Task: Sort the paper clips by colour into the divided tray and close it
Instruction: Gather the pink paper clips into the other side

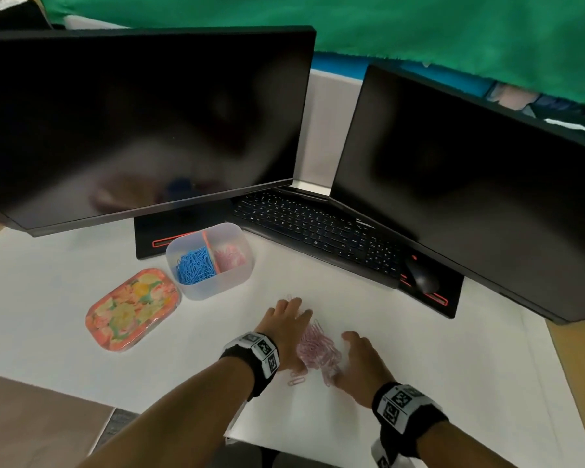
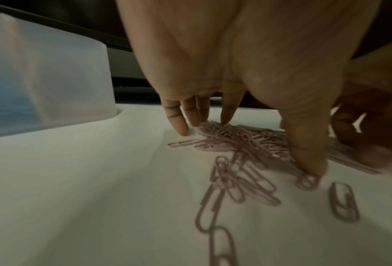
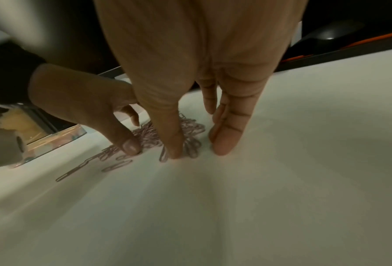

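A heap of pink paper clips point(image 1: 318, 347) lies on the white table between my two hands. My left hand point(image 1: 289, 327) rests flat on the heap's left side, its straight fingers point(image 2: 179, 124) and thumb touching the table around the clips point(image 2: 243, 138). My right hand point(image 1: 360, 359) stands on the right side with straight fingers point(image 3: 222, 142) and thumb down beside the clips point(image 3: 190, 129). A few loose clips point(image 1: 297, 380) trail toward me. The translucent divided tray point(image 1: 228, 282) sits behind, blue clips point(image 1: 195, 265) in its left compartment, pink clips point(image 1: 231, 256) in its right.
The tray's floral lid point(image 1: 132, 309) lies left of the tray. Two dark monitors point(image 1: 142, 123), a black keyboard point(image 1: 314, 228) and a mouse point(image 1: 423, 276) stand at the back. The table's front edge point(image 1: 237, 437) runs just under my forearms.
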Available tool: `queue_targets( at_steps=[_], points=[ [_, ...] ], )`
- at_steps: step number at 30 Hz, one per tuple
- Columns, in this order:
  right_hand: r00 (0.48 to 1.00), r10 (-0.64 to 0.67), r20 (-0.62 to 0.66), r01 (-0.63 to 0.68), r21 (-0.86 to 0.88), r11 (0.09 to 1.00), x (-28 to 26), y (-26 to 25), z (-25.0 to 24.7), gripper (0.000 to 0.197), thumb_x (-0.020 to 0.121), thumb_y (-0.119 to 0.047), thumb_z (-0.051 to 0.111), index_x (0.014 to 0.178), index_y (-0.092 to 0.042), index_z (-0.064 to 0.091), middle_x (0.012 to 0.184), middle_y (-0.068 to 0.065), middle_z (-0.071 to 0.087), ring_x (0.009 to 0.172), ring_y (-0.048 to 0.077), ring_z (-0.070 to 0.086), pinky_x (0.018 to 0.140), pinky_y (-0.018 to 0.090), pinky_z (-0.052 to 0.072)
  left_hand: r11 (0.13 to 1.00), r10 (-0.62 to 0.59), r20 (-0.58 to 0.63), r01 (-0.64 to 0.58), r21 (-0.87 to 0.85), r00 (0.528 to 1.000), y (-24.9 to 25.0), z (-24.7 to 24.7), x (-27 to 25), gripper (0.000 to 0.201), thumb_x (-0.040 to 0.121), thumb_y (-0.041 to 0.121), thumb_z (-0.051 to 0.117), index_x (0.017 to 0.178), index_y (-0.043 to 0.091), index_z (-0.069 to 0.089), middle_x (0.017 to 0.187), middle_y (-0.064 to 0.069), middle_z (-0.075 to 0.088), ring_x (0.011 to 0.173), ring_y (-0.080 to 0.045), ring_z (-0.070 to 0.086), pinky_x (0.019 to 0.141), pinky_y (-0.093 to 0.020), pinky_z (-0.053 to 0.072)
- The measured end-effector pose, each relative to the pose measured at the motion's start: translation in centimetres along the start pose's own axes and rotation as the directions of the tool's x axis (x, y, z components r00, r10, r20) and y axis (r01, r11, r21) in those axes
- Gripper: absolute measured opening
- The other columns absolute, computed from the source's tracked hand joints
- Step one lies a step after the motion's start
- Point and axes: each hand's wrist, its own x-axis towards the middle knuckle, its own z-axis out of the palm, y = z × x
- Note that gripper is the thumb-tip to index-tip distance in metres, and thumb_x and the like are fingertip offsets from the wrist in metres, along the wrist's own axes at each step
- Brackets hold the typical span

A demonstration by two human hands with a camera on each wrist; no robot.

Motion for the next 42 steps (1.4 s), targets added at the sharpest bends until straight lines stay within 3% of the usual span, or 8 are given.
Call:
queue_targets(
  at_steps=[5, 9, 12, 15, 23, 27, 30, 42],
  points=[
    [0.994, -0.109, -0.026, 0.110, 0.051, 0.993, 1.6, -2.2, 0.6, 0.057, 0.075, -0.034, 0.073, 0.124, -0.025, 0.045, 0.112, -0.001, 0.051, 0.095, 0.016, 0.057, 0.078, 0.023, 0.050, 0.978, 0.016, -0.059, -0.028, -0.206, 0.998, 0.4, -0.1, -0.2, 0.044, 0.081, 0.036, 0.068, 0.120, 0.020, 0.055, 0.120, -0.001, 0.044, 0.107, -0.022, 0.051, 0.089, -0.035, 0.051],
    [0.983, -0.177, -0.045, 0.178, 0.028, 0.984, 2.4, -3.5, 0.5, 0.030, 0.082, -0.030, 0.067, 0.109, -0.021, 0.056, 0.103, -0.001, 0.055, 0.088, 0.015, 0.057, 0.072, 0.021, 0.044, 0.968, -0.020, -0.053, 0.006, -0.250, 0.998, 0.6, -0.6, -0.4, 0.023, 0.088, 0.026, 0.059, 0.107, 0.014, 0.062, 0.106, -0.004, 0.053, 0.092, -0.027, 0.062, 0.081, -0.034, 0.051],
    [0.979, -0.188, -0.074, 0.189, -0.001, 0.982, 3.0, -3.8, 0.2, 0.008, 0.086, -0.021, 0.057, 0.092, -0.018, 0.062, 0.091, 0.001, 0.061, 0.079, 0.017, 0.058, 0.066, 0.025, 0.047, 0.963, -0.045, -0.086, 0.020, -0.270, 0.995, 0.3, -0.6, -0.4, 0.020, 0.091, 0.023, 0.053, 0.103, 0.014, 0.066, 0.103, -0.007, 0.057, 0.090, -0.028, 0.062, 0.078, -0.034, 0.051],
    [0.978, -0.194, -0.076, 0.193, -0.028, 0.981, 3.3, -3.7, -0.1, 0.013, 0.086, -0.015, 0.053, 0.079, -0.013, 0.063, 0.078, 0.002, 0.064, 0.071, 0.018, 0.060, 0.061, 0.027, 0.048, 0.951, -0.090, -0.097, 0.057, -0.303, 0.991, 0.0, -0.8, -0.5, 0.019, 0.088, 0.014, 0.052, 0.098, 0.011, 0.068, 0.098, -0.009, 0.061, 0.088, -0.028, 0.061, 0.071, -0.030, 0.048],
    [0.979, -0.179, -0.098, 0.187, 0.075, 0.980, 3.7, -2.9, -0.5, 0.020, 0.083, -0.008, 0.052, 0.067, -0.006, 0.063, 0.066, 0.006, 0.065, 0.065, 0.022, 0.062, 0.059, 0.034, 0.051, 0.882, -0.160, -0.160, 0.069, -0.466, 0.974, -0.9, -2.1, -1.2, 0.027, 0.087, 0.009, 0.057, 0.110, 0.010, 0.071, 0.112, -0.010, 0.065, 0.103, -0.025, 0.060, 0.086, -0.026, 0.048],
    [0.980, -0.167, -0.112, 0.183, 0.154, 0.971, 3.7, -2.8, -1.0, 0.014, 0.084, -0.013, 0.060, 0.073, -0.009, 0.068, 0.068, 0.004, 0.068, 0.063, 0.016, 0.062, 0.060, 0.030, 0.053, 0.856, -0.197, -0.262, 0.035, -0.516, 0.945, -1.8, -4.1, -2.2, 0.024, 0.087, 0.016, 0.063, 0.110, 0.015, 0.071, 0.110, -0.005, 0.066, 0.096, -0.017, 0.061, 0.077, -0.017, 0.040],
    [0.979, -0.160, -0.124, 0.186, 0.247, 0.951, 3.3, -3.0, -1.5, 0.011, 0.083, -0.013, 0.066, 0.072, -0.016, 0.069, 0.065, -0.002, 0.067, 0.056, 0.009, 0.060, 0.058, 0.024, 0.054, 0.812, -0.264, -0.311, 0.036, -0.582, 0.913, -2.9, -6.2, -3.1, 0.020, 0.086, 0.019, 0.067, 0.105, 0.017, 0.072, 0.104, -0.001, 0.067, 0.082, -0.010, 0.058, 0.072, -0.014, 0.040],
    [0.973, -0.187, -0.136, 0.228, 0.408, 0.884, 1.9, -7.1, -4.1, 0.011, 0.085, -0.023, 0.070, 0.076, -0.016, 0.071, 0.058, 0.005, 0.068, 0.048, 0.009, 0.061, 0.056, 0.021, 0.055, 0.637, -0.647, -0.278, 0.302, -0.710, 0.711, -11.0, -12.4, -1.9, 0.009, 0.082, 0.017, 0.072, 0.091, 0.018, 0.072, 0.093, 0.000, 0.070, 0.081, -0.016, 0.065, 0.077, -0.027, 0.054]
  ],
)
